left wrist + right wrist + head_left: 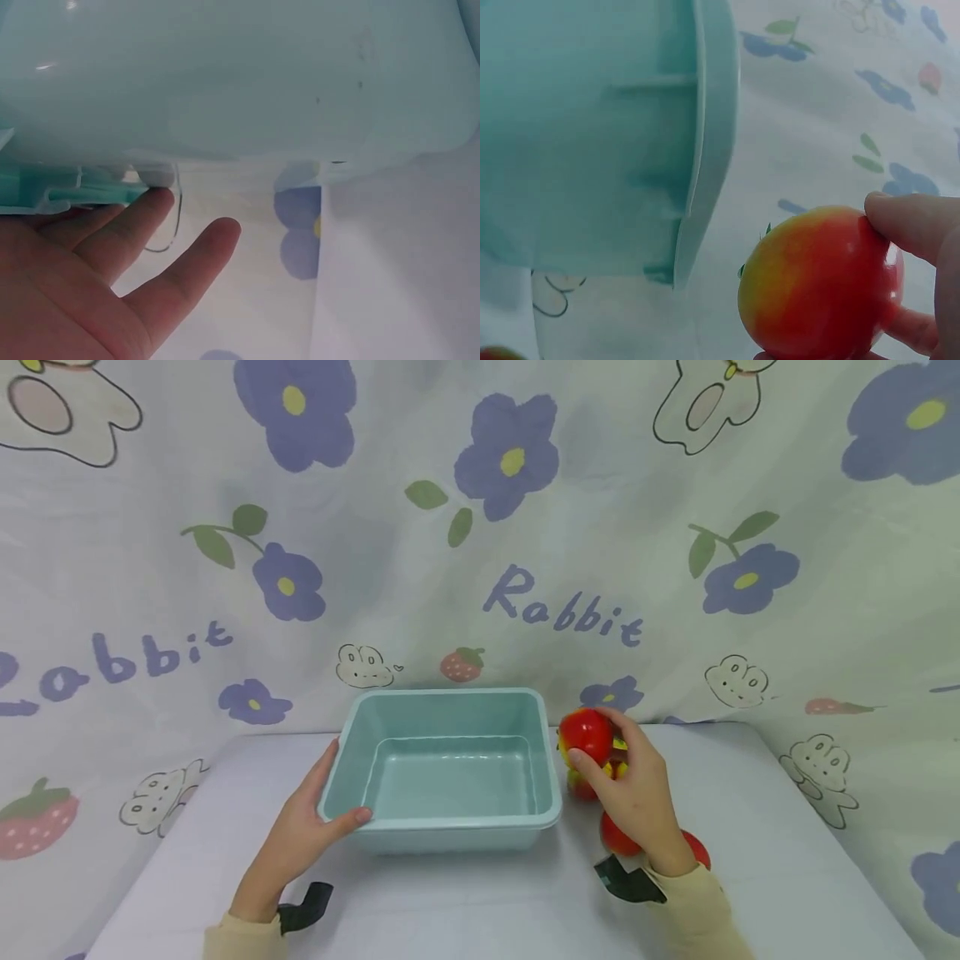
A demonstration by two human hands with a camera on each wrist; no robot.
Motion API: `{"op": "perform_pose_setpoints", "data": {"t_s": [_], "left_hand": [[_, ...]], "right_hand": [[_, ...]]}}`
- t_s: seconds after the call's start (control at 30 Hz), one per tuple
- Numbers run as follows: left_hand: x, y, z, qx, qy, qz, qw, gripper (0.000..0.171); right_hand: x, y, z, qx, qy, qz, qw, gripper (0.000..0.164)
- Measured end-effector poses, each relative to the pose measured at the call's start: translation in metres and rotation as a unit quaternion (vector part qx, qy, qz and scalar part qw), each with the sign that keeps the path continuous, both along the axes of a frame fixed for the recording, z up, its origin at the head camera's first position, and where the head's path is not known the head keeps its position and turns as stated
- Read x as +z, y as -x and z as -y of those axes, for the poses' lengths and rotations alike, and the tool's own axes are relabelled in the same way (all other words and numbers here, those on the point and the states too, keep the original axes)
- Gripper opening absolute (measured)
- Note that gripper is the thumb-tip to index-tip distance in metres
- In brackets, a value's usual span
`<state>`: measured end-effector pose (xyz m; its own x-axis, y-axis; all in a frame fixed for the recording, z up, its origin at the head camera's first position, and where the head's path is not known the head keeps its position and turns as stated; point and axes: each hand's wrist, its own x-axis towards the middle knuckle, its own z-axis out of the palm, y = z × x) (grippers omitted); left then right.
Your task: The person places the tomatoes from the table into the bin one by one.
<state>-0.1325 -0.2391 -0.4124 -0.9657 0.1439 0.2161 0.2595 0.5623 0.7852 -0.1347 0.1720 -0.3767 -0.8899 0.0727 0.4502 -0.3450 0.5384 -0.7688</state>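
A pale teal plastic basin (450, 777) stands upright on the table with nothing in it. My left hand (307, 831) holds its near left corner, thumb on the front rim and fingers along the left side. From below, the left wrist view has those fingers (157, 225) up under the rim beside the basin wall. Just right of the basin, my right hand (637, 777) grips a glossy red tomato (817, 289) between thumb and fingers. The tomato is yellowish toward one end, with bits of green leaf showing there.
Under and behind the right hand lie more red fruits, one (581, 787) close to the basin, another (618, 835) below the palm and a third (697, 847) by the wrist, partly hidden. A patterned cloth (420, 568) hangs behind the white table (465, 902).
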Motion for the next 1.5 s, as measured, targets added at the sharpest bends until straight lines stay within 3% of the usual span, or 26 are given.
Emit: {"op": "perform_pose_setpoints", "data": {"t_s": [0.53,0.9,1.5], "left_hand": [[0.0,0.0,-0.001,-0.002,-0.004,0.009,0.9999,0.105],[-0.002,0.004,-0.004,-0.007,-0.008,0.006,0.9999,0.105],[0.002,0.008,0.003,-0.006,0.005,0.002,1.0,0.105]], "right_hand": [[-0.006,0.005,0.034,0.042,0.011,0.009,0.999,0.072],[-0.02,0.005,0.049,0.103,0.001,-0.05,0.993,0.07],[-0.027,0.007,0.061,0.112,-0.028,-0.024,0.993,0.067]]}}
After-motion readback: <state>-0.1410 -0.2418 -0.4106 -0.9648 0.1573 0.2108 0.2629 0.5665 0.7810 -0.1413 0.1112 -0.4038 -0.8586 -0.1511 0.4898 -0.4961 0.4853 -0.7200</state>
